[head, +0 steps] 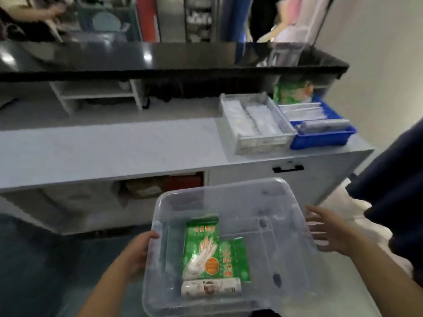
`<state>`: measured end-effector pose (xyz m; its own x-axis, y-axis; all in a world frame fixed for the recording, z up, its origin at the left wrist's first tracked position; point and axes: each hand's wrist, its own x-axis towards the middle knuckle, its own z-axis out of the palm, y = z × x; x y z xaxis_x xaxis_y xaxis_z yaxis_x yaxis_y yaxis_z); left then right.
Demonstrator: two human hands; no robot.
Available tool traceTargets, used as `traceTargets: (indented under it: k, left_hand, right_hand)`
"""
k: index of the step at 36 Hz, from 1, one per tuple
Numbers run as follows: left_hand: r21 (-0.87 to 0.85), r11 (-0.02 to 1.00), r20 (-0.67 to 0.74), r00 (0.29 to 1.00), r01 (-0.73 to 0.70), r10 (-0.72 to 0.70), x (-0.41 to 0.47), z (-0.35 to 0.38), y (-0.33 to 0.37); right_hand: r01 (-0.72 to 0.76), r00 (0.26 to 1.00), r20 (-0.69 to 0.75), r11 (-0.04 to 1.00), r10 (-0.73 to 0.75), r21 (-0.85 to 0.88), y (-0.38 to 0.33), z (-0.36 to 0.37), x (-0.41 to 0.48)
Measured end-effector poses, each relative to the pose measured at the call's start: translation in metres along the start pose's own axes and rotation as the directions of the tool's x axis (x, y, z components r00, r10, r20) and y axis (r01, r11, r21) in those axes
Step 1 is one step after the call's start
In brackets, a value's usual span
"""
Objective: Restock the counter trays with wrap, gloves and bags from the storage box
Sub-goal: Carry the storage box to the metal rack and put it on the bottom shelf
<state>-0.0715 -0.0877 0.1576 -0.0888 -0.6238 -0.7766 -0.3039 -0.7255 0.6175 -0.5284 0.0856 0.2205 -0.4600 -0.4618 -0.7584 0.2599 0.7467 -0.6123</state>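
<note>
A clear plastic storage box (286,259) sits low in front of me. Inside lie two green packs of gloves (201,248) and a white roll of wrap (210,290). My left hand (137,250) grips the box's left rim. My right hand (329,229) hovers beside the right rim, fingers spread, holding nothing. On the counter at the right stand a grey tray (263,143) with white packets and a blue tray (320,139) with flat packs and a grey roll. A green pack (293,91) lies behind the trays.
The grey counter (114,147) runs across the view under a black upper ledge (160,58). Below it are an open shelf and a drawer with a black handle (288,168). A dark garment (393,191) hangs at the right. Another person's arm shows at top left.
</note>
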Motion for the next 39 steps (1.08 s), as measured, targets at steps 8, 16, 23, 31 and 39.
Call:
traceTargets:
  k: [8, 16, 23, 31, 39]
  left_hand:
    - [0.282, 0.956, 0.23, 0.973, -0.082, 0.016, 0.007, 0.195, 0.086]
    - [0.539, 0.828, 0.357, 0.932, -0.151, -0.062, 0.019, 0.394, 0.127]
    - [0.65, 0.701, 0.436, 0.899, -0.293, -0.029, 0.023, 0.542, 0.158]
    - [0.697, 0.57, 0.54, 0.841, -0.436, -0.017, 0.018, 0.683, 0.219]
    - [0.733, 0.43, 0.607, 0.793, -0.527, -0.063, 0.01, 0.828, 0.297]
  right_hand:
    - [-0.071, 0.976, -0.181, 0.962, 0.122, 0.263, 0.054, -0.172, 0.006]
    - [-0.058, 0.921, -0.319, 0.888, 0.224, 0.457, 0.114, -0.315, 0.019]
    - [0.041, 0.862, -0.429, 0.807, 0.27, 0.59, 0.128, -0.394, 0.015]
    - [0.144, 0.799, -0.505, 0.71, 0.327, 0.689, 0.147, -0.444, 0.01]
    - [0.286, 0.727, -0.587, 0.62, 0.357, 0.731, 0.108, -0.491, 0.028]
